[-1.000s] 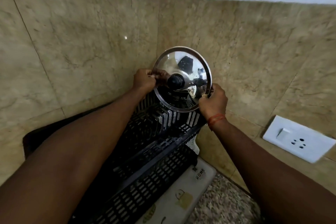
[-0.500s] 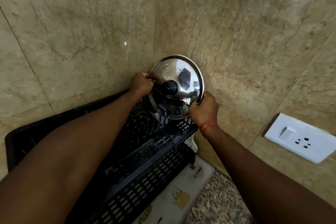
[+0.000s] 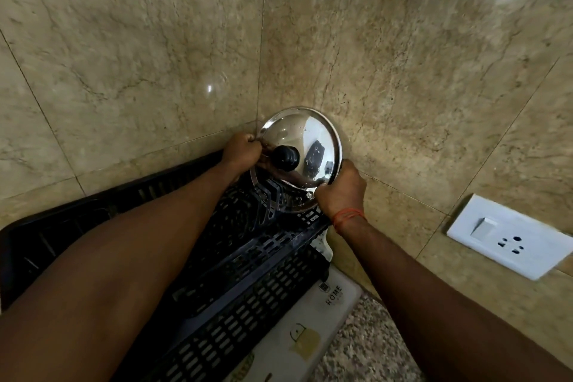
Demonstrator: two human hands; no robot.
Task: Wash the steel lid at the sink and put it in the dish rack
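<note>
The round steel lid (image 3: 307, 139) with a black knob (image 3: 285, 157) stands almost upright at the far end of the black plastic dish rack (image 3: 248, 304), its lower rim down among the rack's slots. It leans back near the tiled corner. My left hand (image 3: 242, 152) grips the lid's left rim beside the knob. My right hand (image 3: 339, 189), with a red thread on the wrist, grips the lower right rim. My forearms hide much of the rack's inside.
Beige marble-look tiles form a wall corner (image 3: 260, 71) right behind the lid. A white switch and socket plate (image 3: 508, 239) is on the right wall. A white mat printed HOME (image 3: 310, 329) lies under the rack on a speckled granite counter (image 3: 366, 350).
Both hands have lowered the lid further into the rack's far end and tilted it back toward the wall. The view has dropped slightly.
</note>
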